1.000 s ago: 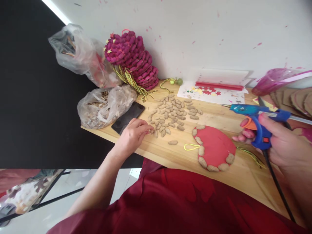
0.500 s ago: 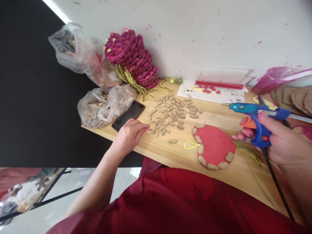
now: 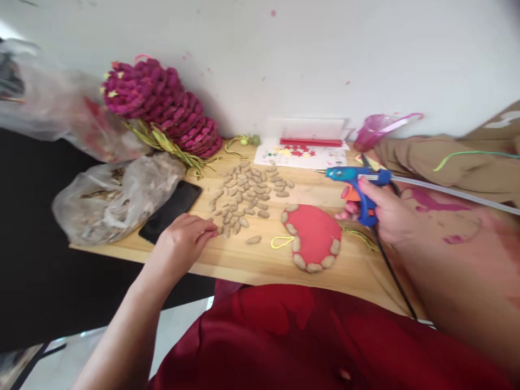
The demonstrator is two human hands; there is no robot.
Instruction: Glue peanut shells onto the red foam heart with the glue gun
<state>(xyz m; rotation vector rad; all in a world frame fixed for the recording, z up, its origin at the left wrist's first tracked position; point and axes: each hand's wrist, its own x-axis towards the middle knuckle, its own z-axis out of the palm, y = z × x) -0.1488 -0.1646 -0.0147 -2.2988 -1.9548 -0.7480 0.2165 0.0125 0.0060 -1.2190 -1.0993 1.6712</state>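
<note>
My left hand is closed in a pinch at the near left edge of a spread of peanuts. Its fingertips touch or almost touch a peanut there; what lies between them is hidden. In my right hand is a blue glue gun with an orange trigger, held above the table, its nozzle pointing left. Below and left of the gun lies a red heart-shaped piece with peanuts along parts of its edge. A yellow loop sticks out at its left, a green cord at its right.
A dark phone and a plastic bag of shells lie left. Behind stands a stack of magenta peanut pieces. Star cutouts lie on white paper; a pink cup is near the wall. The gun's black cord trails rightward.
The whole view has swung to the right, so everything appears further left. My left hand stays pinched at the peanuts' edge. The glue gun remains in my right hand.
</note>
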